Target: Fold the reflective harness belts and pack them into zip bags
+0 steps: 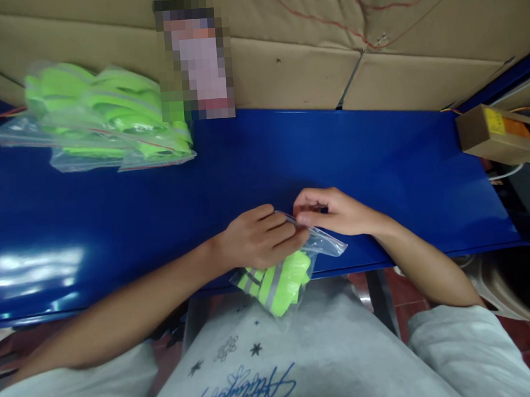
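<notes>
A: Far left?
B: Pile of clear bags with neon-green bands (pixel 109 115), back-left corner of the blue bench (pixel 335 157).
A: Left hand?
B: Left hand (pixel 263 238), fingers curled down, gripping the clear bag (pixel 319 243) near its top.
A: Where's that bag?
B: Right under the left hand, middle of the near edge. Folded green band (pixel 280 282) with grey stripes inside; that lower part hangs past the edge, over the shirt (pixel 338 338). Zip strip pokes out rightward.
A: Right hand?
B: Right hand (pixel 329 212), just beside the left, thumb and fingertips narrow, pinching the bag's top edge.
A: Far right?
B: Cardboard box (pixel 482 135), yellow label, back-right corner.
</notes>
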